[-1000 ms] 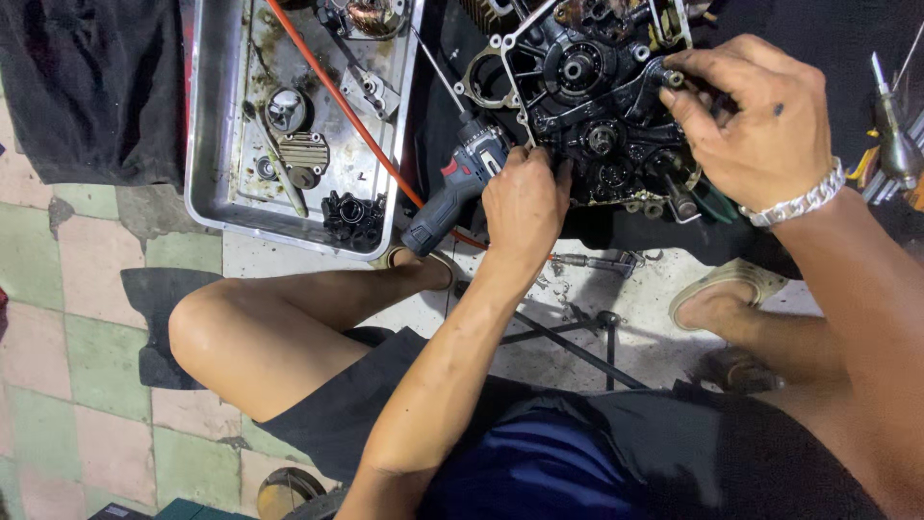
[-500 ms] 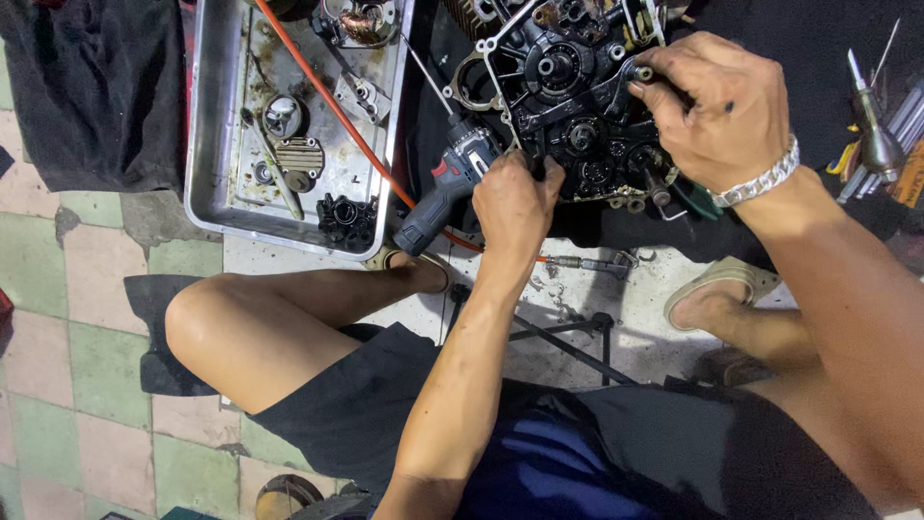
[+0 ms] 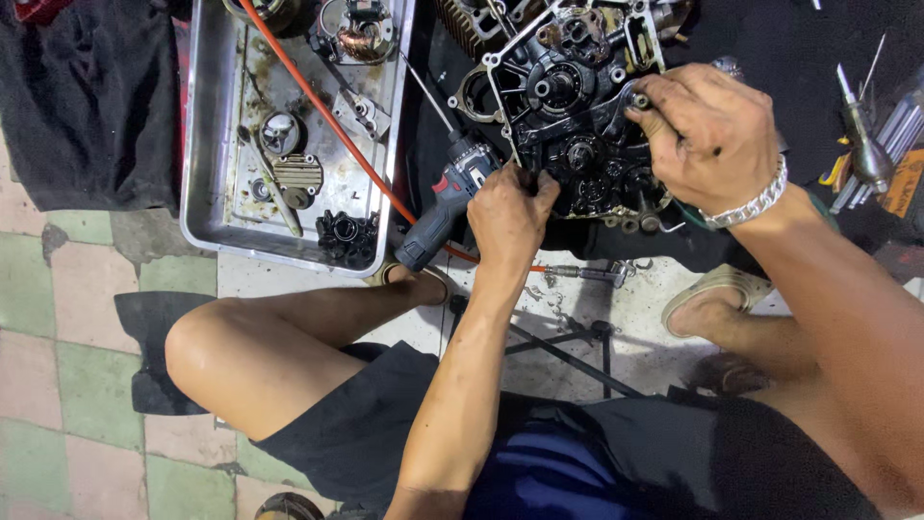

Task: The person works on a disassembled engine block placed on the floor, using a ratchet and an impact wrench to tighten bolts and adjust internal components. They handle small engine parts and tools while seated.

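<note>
Left hand [image 3: 510, 212] pinches a small part at the near left edge of the engine crankcase [image 3: 577, 106]; right hand [image 3: 712, 135] grips its right side, fingers curled

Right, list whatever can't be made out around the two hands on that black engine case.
Head view, the only one:
- Left hand fingertips: curled against the greasy black metal engine case; whether they pinch anything is hidden.
- Right hand: covers the case's right edge and whatever it grips.
- Engine case top: cut off by the frame's upper edge.
- Small dark parts in the silver metal tray: too small to identify.
</note>
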